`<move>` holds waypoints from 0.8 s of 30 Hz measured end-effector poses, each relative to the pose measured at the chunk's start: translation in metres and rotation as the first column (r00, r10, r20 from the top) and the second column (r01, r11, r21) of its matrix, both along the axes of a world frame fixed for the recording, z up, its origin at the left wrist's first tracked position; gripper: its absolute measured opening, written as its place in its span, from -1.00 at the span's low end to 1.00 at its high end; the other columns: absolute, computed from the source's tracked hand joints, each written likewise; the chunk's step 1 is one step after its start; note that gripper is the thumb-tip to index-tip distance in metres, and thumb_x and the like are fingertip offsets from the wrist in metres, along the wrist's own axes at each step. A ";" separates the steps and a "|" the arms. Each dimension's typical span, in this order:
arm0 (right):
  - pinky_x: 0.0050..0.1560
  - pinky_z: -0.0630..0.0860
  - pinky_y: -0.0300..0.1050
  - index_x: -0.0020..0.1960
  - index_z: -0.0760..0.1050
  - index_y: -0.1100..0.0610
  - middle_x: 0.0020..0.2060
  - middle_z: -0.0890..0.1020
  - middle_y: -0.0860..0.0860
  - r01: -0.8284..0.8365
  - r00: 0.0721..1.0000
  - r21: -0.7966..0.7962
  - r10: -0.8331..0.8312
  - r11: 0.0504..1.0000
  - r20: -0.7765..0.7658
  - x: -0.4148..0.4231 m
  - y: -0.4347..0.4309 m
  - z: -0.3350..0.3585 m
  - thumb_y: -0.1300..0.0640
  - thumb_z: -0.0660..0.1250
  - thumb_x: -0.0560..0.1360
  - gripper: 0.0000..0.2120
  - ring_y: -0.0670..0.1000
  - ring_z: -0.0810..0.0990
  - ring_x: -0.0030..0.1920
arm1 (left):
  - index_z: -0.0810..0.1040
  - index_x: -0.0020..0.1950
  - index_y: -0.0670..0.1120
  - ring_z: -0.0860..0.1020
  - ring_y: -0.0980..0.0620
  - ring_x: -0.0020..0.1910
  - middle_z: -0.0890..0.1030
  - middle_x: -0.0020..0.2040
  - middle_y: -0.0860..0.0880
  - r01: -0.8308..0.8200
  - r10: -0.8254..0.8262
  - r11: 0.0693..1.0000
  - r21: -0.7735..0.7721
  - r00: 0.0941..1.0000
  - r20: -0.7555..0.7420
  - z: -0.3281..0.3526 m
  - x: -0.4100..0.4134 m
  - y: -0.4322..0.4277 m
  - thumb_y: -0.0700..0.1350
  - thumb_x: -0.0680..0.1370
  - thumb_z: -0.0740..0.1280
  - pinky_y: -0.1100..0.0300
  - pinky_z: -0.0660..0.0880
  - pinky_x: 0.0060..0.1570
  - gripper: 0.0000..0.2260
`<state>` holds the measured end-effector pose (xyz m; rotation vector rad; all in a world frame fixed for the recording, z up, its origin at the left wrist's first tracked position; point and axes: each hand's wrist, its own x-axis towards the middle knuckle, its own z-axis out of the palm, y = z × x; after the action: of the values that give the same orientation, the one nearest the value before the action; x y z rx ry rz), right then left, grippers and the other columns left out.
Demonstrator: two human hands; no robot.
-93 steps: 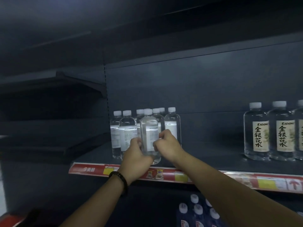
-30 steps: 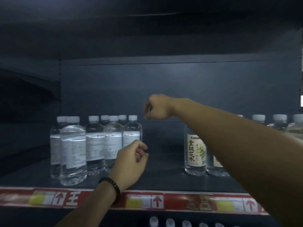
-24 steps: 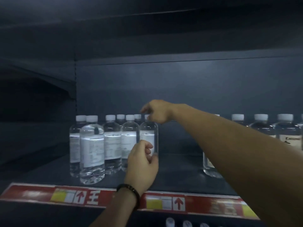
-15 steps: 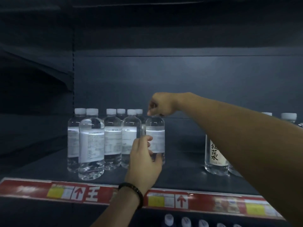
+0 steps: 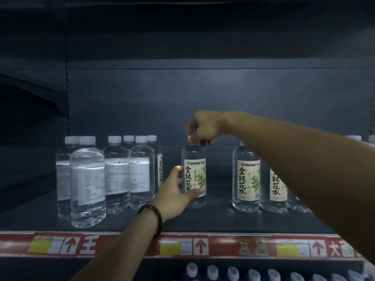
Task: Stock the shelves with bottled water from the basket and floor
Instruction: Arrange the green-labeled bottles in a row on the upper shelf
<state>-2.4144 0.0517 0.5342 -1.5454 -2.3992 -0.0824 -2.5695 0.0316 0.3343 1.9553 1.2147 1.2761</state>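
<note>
Several blue-capped bottles [image 5: 233,273] sit nearest us, on the level below, under the red price strip [image 5: 200,245] that fronts the shelf [image 5: 219,222]. Above the strip is our left hand [image 5: 174,191], with a dark band [image 5: 151,217] on its wrist. Its grip is half closed round the lower body of one upright bottle [image 5: 193,154], with the thumb across the foot of the label [image 5: 195,175] and the other fingers behind the bottle's left side. Our right hand [image 5: 203,129] hangs over the bottle, its grip curled tight and pinching the white cap [image 5: 189,138]. The bottle stands on the shelf in the gap between two groups, apart from both, label facing us.

We judge the step in hand to be facing and placing this bottle. To do it well we should keep the base flat on the shelf and let the low grip do the guiding. The cap grip should only steady, since a push from the top could tip a tall, full bottle. The label looks square to the front, so we expect little turning is needed. It needs lining up with a row before we let go, lower hand last.

Further in, the left group [image 5: 140,175] mostly shows back labels and would want the same care, while the right-hand bottles [image 5: 246,177] face front. Behind all is the dark back panel [image 5: 203,94].
</note>
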 end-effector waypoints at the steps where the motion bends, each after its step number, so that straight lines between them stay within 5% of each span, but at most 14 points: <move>1: -0.27 0.58 -0.09 0.08 0.67 0.18 -0.08 0.77 0.24 -0.003 1.000 0.009 0.003 1.000 0.011 0.004 -0.002 0.000 0.16 0.44 0.58 -0.89 0.07 0.69 -0.23 | 0.28 0.58 0.16 0.70 0.10 0.17 0.68 0.26 0.14 0.018 -0.018 1.000 -0.012 1.000 -0.007 0.001 0.004 0.001 0.00 0.51 0.60 -0.07 0.62 0.28 -0.26; 6: -0.33 0.56 -0.15 0.12 0.70 0.20 -0.13 0.75 0.09 0.040 0.993 0.038 -0.044 0.998 0.111 0.034 -0.018 0.008 0.14 0.48 0.58 -0.83 -0.04 0.66 -0.27 | 0.30 0.54 0.19 0.69 0.12 0.19 0.67 0.26 0.16 0.098 -0.098 0.995 -0.017 0.995 -0.035 0.004 0.030 0.000 0.00 0.51 0.59 -0.06 0.60 0.32 -0.30; 12: -0.02 0.66 0.05 0.14 0.70 0.26 -0.01 0.76 0.20 0.064 0.984 0.098 -0.079 0.993 0.157 0.056 -0.034 0.007 0.11 0.48 0.58 -0.76 0.09 0.67 -0.19 | 0.30 0.54 0.16 0.69 0.12 0.18 0.68 0.23 0.15 0.143 -0.143 0.990 -0.020 0.989 -0.037 0.007 0.052 -0.008 -0.04 0.52 0.59 -0.01 0.63 0.28 -0.31; 19: 0.07 0.64 -0.01 0.15 0.72 0.14 -0.04 0.77 0.06 0.098 0.971 0.152 -0.128 0.983 0.203 0.056 -0.045 0.003 0.03 0.47 0.58 -0.77 0.09 0.75 -0.02 | 0.26 0.60 0.13 0.67 0.11 0.21 0.65 0.29 0.15 0.142 -0.143 0.990 -0.024 0.987 -0.069 0.009 0.055 -0.011 0.00 0.54 0.56 -0.04 0.61 0.32 -0.28; 22: 0.21 0.64 0.05 0.16 0.73 0.07 0.02 0.76 0.02 0.124 0.961 0.199 -0.168 0.972 0.220 0.044 -0.046 0.001 -0.06 0.49 0.54 -0.72 0.09 0.71 0.05 | 0.18 0.66 0.11 0.65 0.14 0.23 0.60 0.37 0.15 0.092 -0.094 0.996 -0.019 0.985 -0.146 0.008 0.045 -0.018 0.11 0.52 0.56 0.15 0.61 0.21 -0.17; 24: 0.24 0.60 0.04 0.13 0.73 0.04 0.03 0.75 0.03 0.135 0.958 0.286 -0.199 0.949 0.207 0.031 -0.046 -0.001 -0.11 0.47 0.52 -0.71 0.12 0.68 0.12 | 0.29 0.62 0.09 0.64 0.17 0.17 0.59 0.37 0.14 -0.020 0.032 0.997 0.074 0.985 -0.169 0.008 0.027 -0.027 0.16 0.54 0.52 0.29 0.58 0.08 -0.28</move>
<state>-2.3832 0.0062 0.5336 -1.6816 -2.2962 -0.6338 -2.5426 0.0046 0.3425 2.1442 1.2949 1.2015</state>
